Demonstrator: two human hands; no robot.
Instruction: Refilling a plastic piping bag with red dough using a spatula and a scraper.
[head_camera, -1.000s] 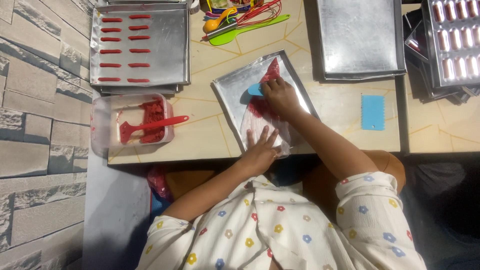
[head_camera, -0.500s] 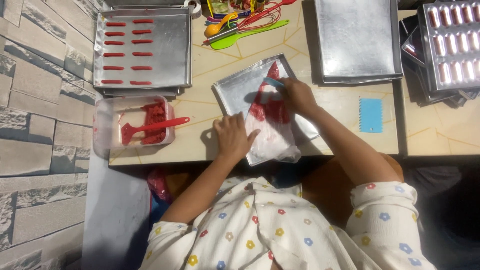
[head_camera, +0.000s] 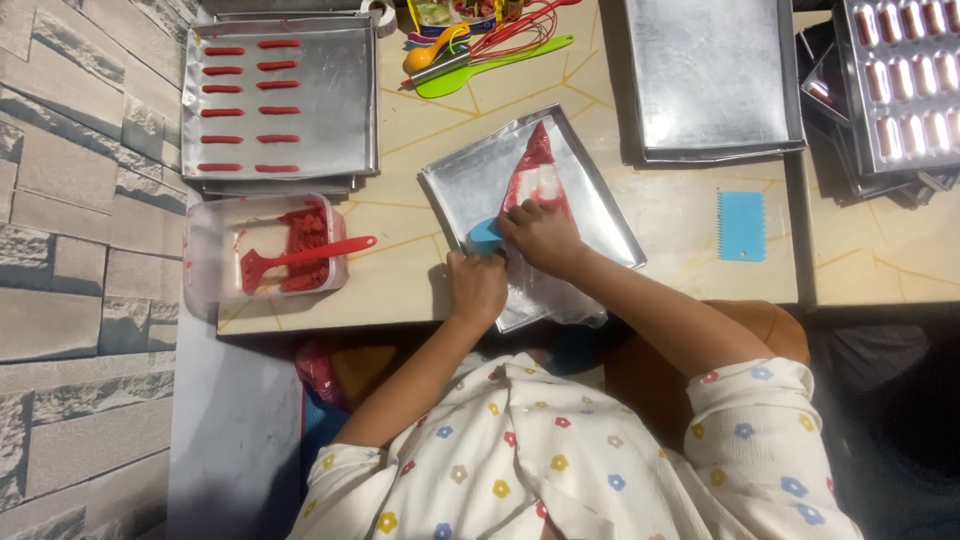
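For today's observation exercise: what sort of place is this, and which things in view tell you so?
Probably a home or small baking workspace. A tray carries rows of piped red strips, a tub holds red batter with a spatula, and the hands, left and right, press a piping bag.

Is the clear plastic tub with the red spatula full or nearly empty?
Nearly empty: the clear plastic tub holds only a small red dough heap around the red spatula.

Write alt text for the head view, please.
Both hands press a clear piping bag of red batter flat on a tray; the right hand holds a blue scraper, the left hand pins the bag's open end.
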